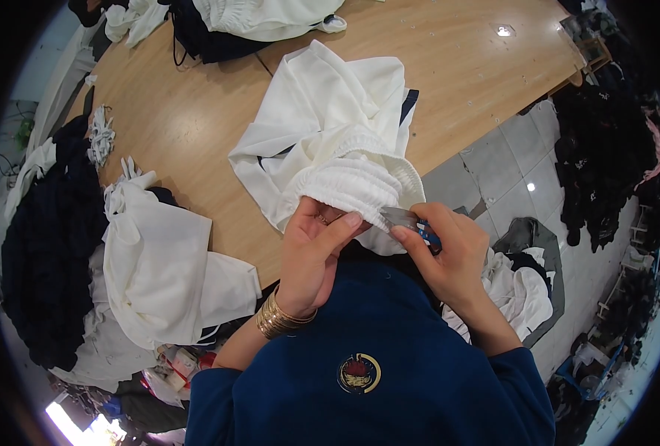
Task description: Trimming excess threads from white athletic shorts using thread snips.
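White garment [322, 93] with a gathered elastic waistband [348, 184] and dark blue trim lies at the near edge of the table, its waistband drawn toward me. My left hand [311, 256] grips the edge of that waistband, thumb on top and the other fingers partly hidden under the cloth. In my right hand [452, 253] is a pair of thread snips [400, 217] with metal blades and blue on the handle. The blades lie against the waistband's edge, just right of my left thumb. Whether they are closed on a thread is too small to tell.
The wooden table [174, 126] carries white and dark clothes [270, 18] at its far side. White garments [159, 271] and a dark pile [51, 238] hang at the left. To the right, a pile of white cloth [519, 293] sits low by the tiled floor [512, 160], with black clothes [597, 156] beyond.
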Motion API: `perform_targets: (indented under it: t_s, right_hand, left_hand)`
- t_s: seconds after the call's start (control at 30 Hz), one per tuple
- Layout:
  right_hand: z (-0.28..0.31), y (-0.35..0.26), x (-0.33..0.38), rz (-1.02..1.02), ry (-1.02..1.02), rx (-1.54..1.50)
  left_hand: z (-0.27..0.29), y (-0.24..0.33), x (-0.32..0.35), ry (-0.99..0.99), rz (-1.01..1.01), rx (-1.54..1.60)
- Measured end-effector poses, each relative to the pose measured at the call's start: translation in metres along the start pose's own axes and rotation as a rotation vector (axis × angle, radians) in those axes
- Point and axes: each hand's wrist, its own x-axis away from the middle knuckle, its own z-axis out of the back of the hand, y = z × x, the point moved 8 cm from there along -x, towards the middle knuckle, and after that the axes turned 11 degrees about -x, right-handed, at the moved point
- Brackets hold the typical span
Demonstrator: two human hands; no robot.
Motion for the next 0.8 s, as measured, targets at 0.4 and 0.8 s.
perform_targets:
  t_s: [0.4,0.8]
  right_hand:
    - [-0.0034,-0.0027,-0.0012,0.013,-0.006,0.024]
    - [-0.0007,-0.0020,-0.0027,0.006,-0.009,0.000]
  left_hand:
    - [-0.0017,-0.0005,0.0008,-0.017,0.000,0.013]
    - [0.0008,-0.0014,0.0019,-0.034,0.030,0.024]
